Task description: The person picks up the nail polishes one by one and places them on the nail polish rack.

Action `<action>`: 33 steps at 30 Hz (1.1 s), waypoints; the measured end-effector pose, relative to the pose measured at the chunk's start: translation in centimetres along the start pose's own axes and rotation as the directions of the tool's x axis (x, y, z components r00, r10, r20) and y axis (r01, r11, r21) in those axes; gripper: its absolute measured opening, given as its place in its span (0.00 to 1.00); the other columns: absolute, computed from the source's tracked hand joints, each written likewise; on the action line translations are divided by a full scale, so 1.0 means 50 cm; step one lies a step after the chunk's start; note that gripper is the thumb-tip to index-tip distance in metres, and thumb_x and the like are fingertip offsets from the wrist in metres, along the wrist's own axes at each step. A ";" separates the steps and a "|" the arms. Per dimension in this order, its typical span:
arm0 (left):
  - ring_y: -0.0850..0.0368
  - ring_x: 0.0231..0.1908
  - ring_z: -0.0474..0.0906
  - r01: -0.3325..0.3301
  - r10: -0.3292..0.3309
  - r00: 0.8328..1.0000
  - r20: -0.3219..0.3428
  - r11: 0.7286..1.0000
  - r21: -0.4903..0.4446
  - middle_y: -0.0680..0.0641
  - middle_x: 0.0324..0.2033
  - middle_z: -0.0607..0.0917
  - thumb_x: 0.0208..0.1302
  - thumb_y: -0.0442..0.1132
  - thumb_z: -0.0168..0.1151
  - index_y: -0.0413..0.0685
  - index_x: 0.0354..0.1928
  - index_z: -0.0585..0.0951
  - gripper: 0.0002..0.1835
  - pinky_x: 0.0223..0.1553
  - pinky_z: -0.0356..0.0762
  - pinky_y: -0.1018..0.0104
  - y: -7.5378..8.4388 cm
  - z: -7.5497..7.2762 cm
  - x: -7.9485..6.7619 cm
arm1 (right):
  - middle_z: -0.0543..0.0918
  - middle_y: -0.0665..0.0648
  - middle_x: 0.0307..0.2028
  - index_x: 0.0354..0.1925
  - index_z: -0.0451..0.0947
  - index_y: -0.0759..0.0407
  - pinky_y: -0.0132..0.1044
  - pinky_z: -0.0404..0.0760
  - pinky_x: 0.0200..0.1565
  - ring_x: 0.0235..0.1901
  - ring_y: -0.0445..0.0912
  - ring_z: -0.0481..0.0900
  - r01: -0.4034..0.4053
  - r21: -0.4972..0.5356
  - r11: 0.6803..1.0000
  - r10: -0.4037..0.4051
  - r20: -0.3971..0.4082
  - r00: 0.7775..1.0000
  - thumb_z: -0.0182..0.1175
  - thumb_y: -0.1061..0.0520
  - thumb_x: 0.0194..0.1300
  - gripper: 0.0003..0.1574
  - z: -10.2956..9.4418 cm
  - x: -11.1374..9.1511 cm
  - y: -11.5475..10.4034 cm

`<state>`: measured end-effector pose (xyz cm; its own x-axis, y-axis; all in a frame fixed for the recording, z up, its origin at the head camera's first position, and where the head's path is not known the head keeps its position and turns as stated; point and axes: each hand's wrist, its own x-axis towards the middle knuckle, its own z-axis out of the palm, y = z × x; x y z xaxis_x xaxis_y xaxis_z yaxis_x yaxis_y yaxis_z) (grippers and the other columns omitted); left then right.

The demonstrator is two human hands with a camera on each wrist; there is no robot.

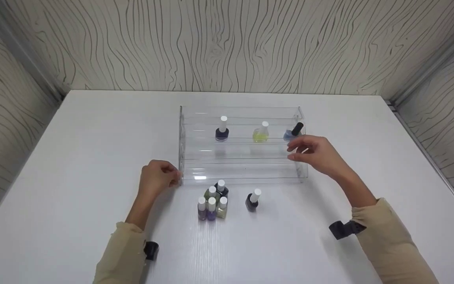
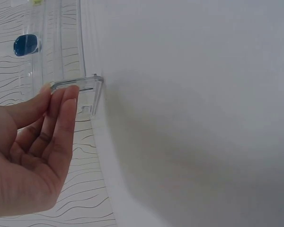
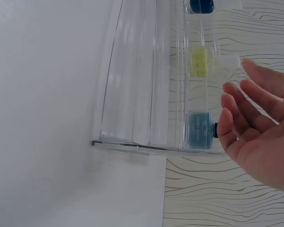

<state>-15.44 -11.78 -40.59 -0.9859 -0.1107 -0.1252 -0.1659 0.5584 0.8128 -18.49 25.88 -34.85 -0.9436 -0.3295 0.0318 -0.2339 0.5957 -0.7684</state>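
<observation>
A clear acrylic tiered rack (image 1: 242,171) stands on the table. My left hand (image 1: 157,177) pinches its left side edge between thumb and fingers; the left wrist view shows the clear side panel (image 2: 87,84) in that pinch. On an upper tier stand a dark nail polish bottle (image 1: 222,134) with a white cap, a yellow one (image 1: 260,135) and a light blue one (image 3: 199,130). The blue bottle's black cap (image 1: 297,129) tilts to the right. My right hand (image 1: 311,154) is just in front of that blue bottle, its fingers loosely bent and holding nothing.
In front of the rack, several white-capped nail polish bottles (image 1: 211,213) stand in a tight cluster. A single dark bottle (image 1: 252,203) stands to their right. Behind the white table (image 1: 112,130) rises a wood-grain patterned wall (image 1: 215,47).
</observation>
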 end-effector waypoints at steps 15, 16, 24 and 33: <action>0.58 0.19 0.77 -0.009 0.009 1.000 0.004 1.000 -0.008 0.46 0.18 0.82 0.53 0.30 0.64 0.35 0.25 0.82 0.04 0.21 0.73 0.70 0.002 -0.003 -0.001 | 0.80 0.61 0.37 0.41 0.78 0.65 0.30 0.74 0.33 0.34 0.44 0.74 0.058 0.050 0.997 -0.062 0.098 0.993 0.65 0.62 0.54 0.15 0.060 -0.021 -0.005; 0.57 0.19 0.77 -0.006 0.006 1.000 0.005 1.000 -0.011 0.46 0.18 0.82 0.53 0.30 0.64 0.35 0.24 0.82 0.04 0.22 0.74 0.70 0.002 -0.003 -0.001 | 0.80 0.61 0.37 0.41 0.79 0.64 0.30 0.74 0.33 0.33 0.44 0.74 0.065 0.060 0.996 -0.071 0.105 0.992 0.65 0.62 0.53 0.14 0.064 -0.022 -0.004; 0.58 0.19 0.77 0.002 -0.002 1.000 0.008 1.000 -0.019 0.47 0.17 0.81 0.53 0.29 0.64 0.35 0.24 0.81 0.04 0.22 0.74 0.70 0.002 -0.001 -0.001 | 0.80 0.64 0.36 0.39 0.79 0.63 0.30 0.73 0.32 0.32 0.43 0.73 0.103 0.103 0.989 -0.119 0.157 0.980 0.66 0.62 0.53 0.13 0.095 -0.030 0.001; 0.58 0.19 0.77 0.002 -0.001 1.000 0.009 1.000 -0.014 0.47 0.17 0.81 0.53 0.30 0.64 0.35 0.24 0.82 0.04 0.22 0.73 0.70 0.001 -0.002 -0.001 | 0.80 0.62 0.38 0.42 0.78 0.64 0.31 0.73 0.34 0.33 0.44 0.74 0.137 0.140 0.981 -0.168 0.239 0.956 0.65 0.62 0.54 0.15 0.126 -0.041 -0.003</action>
<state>-15.40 -11.82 -40.47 -0.9858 -0.1039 -0.1316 -0.1672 0.5468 0.8204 -15.06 21.82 -38.82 -0.8071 -0.5903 0.0070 -0.3262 0.4361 -0.8387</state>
